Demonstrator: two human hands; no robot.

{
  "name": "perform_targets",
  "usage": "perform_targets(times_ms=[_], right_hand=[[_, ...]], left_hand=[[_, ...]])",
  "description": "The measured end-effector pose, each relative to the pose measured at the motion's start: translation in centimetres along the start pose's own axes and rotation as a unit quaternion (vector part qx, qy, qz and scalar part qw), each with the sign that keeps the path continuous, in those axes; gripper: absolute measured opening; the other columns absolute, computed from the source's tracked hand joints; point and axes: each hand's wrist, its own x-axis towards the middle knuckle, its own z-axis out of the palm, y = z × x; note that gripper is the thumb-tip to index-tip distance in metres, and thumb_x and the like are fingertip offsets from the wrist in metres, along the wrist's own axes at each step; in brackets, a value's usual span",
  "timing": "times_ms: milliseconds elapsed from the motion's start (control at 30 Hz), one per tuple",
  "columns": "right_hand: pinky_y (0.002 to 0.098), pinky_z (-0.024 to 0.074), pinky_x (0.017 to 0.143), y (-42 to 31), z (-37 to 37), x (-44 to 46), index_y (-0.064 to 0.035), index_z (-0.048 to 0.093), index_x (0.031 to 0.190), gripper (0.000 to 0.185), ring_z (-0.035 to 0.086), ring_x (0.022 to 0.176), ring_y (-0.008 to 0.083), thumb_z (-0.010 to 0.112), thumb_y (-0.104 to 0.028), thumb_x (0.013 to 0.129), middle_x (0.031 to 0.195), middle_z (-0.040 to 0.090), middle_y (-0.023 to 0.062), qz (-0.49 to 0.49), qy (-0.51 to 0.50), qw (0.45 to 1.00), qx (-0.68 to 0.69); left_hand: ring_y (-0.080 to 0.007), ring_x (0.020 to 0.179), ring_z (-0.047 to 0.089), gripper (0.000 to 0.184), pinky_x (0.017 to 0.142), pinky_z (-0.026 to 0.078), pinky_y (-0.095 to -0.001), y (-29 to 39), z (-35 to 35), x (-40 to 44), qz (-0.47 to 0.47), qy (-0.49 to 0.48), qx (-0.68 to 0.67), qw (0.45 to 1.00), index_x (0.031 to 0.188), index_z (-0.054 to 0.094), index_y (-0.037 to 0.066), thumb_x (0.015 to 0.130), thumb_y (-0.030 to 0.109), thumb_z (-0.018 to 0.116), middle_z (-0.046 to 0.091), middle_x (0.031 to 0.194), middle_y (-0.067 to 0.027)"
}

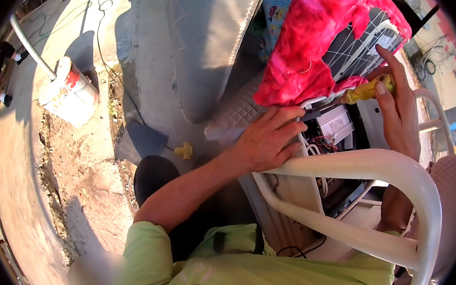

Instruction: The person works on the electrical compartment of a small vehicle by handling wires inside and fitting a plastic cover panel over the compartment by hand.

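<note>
At the open housing (295, 185) — right fingers (385, 103) around a yellow screwdriver (362, 93), left fingers (285, 115) at the housing's edge (314, 181), hold unclear.

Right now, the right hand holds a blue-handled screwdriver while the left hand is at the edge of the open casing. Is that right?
Not quite: the head view shows the screwdriver is yellow-handled, not blue. The right hand does hold it, with the left hand at the edge of the open casing.
</note>
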Motion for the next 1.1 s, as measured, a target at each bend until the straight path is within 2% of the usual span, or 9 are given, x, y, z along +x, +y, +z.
perform_targets(times_ms=[133, 300, 400, 533, 633, 733, 933, 1033, 1100], right_hand=[[0.0340, 0.0519, 0.073, -1.1, -0.8, -0.1, -0.0056, 0.051, 0.142, 0.045, 0.065, 0.076, 0.0193, 0.056, -0.025, 0.102, 0.084, 0.069, 0.0126, 0.021, -0.047, 0.997, 0.065], [0.0359, 0.0506, 0.078, -0.4, -0.9, -0.2, -0.0028, 0.055, 0.133, 0.039, 0.065, 0.084, 0.0194, 0.052, -0.028, 0.102, 0.090, 0.068, 0.0149, 0.130, -0.095, 0.986, -0.051], [0.0355, 0.0503, 0.077, -0.8, -0.7, 0.0, -0.0022, 0.057, 0.126, 0.038, 0.064, 0.082, 0.0193, 0.053, -0.032, 0.102, 0.088, 0.067, 0.0141, 0.068, -0.046, 0.996, -0.038], [0.0342, 0.0495, 0.076, -1.5, 0.4, 0.2, -0.0022, 0.058, 0.127, 0.040, 0.062, 0.078, 0.0218, 0.055, -0.032, 0.101, 0.086, 0.065, 0.0133, 0.040, -0.005, 0.989, 0.143], [0.0335, 0.0493, 0.077, -1.1, -0.6, 0.4, -0.0025, 0.057, 0.131, 0.042, 0.062, 0.080, 0.0214, 0.058, -0.030, 0.099, 0.088, 0.065, 0.0130, 0.062, -0.065, 0.995, -0.049], [0.0317, 0.0494, 0.078, -0.1, 0.0, 0.9, -0.0034, 0.055, 0.134, 0.042, 0.062, 0.084, 0.0188, 0.061, -0.025, 0.099, 0.090, 0.065, 0.0115, 0.139, -0.032, 0.986, -0.091], [0.0305, 0.0502, 0.079, -1.8, -0.1, 0.6, -0.0040, 0.055, 0.135, 0.040, 0.064, 0.086, 0.0181, 0.061, -0.019, 0.099, 0.091, 0.066, 0.0128, 0.008, -0.029, 0.995, 0.094], [0.0301, 0.0499, 0.078, -1.9, -1.3, 0.6, -0.0020, 0.056, 0.132, 0.038, 0.063, 0.084, 0.0179, 0.062, -0.018, 0.098, 0.092, 0.066, 0.0143, 0.051, -0.085, 0.993, 0.070], [0.0299, 0.0497, 0.078, -2.8, -2.0, 1.6, -0.0004, 0.056, 0.129, 0.035, 0.062, 0.084, 0.0179, 0.061, -0.015, 0.097, 0.093, 0.066, 0.0148, 0.190, -0.153, 0.970, -0.006]], left_hand=[[-0.0333, 0.120, 0.054, 0.045, 0.099, 0.048, -0.0410, 0.0, 0.2, 0.0, -0.004, -0.008, -0.002, 1.000, 0.119, 0.061, 0.006, 0.078, 0.011, 0.078, 0.052, 0.136, -0.0121], [-0.0327, 0.121, 0.054, 0.044, 0.099, 0.048, -0.0409, 0.1, 0.0, 0.1, -0.008, -0.012, -0.001, 1.000, 0.120, 0.061, 0.007, 0.079, 0.011, 0.077, 0.052, 0.137, -0.0115], [-0.0320, 0.121, 0.054, 0.044, 0.099, 0.048, -0.0410, 0.2, -0.1, -0.1, -0.015, -0.014, 0.003, 1.000, 0.120, 0.061, 0.007, 0.080, 0.012, 0.077, 0.052, 0.137, -0.0110], [-0.0316, 0.121, 0.054, 0.043, 0.098, 0.049, -0.0412, 0.1, -0.2, 0.0, -0.012, -0.017, 0.007, 1.000, 0.120, 0.061, 0.007, 0.080, 0.013, 0.076, 0.051, 0.137, -0.0107], [-0.0315, 0.121, 0.054, 0.043, 0.097, 0.050, -0.0410, 0.1, -0.1, 0.0, -0.008, -0.010, 0.005, 1.000, 0.120, 0.061, 0.007, 0.080, 0.013, 0.077, 0.051, 0.137, -0.0106], [-0.0316, 0.121, 0.054, 0.043, 0.097, 0.050, -0.0406, 0.1, -0.1, 0.0, -0.018, -0.020, 0.001, 1.000, 0.120, 0.061, 0.007, 0.080, 0.013, 0.077, 0.051, 0.137, -0.0104], [-0.0314, 0.120, 0.054, 0.043, 0.097, 0.050, -0.0404, 0.1, 0.0, 0.0, -0.023, -0.021, 0.003, 1.000, 0.119, 0.061, 0.007, 0.080, 0.012, 0.077, 0.052, 0.137, -0.0101], [-0.0312, 0.121, 0.054, 0.042, 0.097, 0.049, -0.0401, 0.0, -0.1, 0.0, -0.017, -0.019, -0.001, 1.000, 0.119, 0.061, 0.007, 0.080, 0.012, 0.076, 0.052, 0.137, -0.0099], [-0.0309, 0.121, 0.053, 0.042, 0.098, 0.049, -0.0399, 0.0, -0.2, -0.1, -0.018, -0.021, -0.001, 1.000, 0.120, 0.061, 0.008, 0.081, 0.012, 0.076, 0.051, 0.137, -0.0098]])
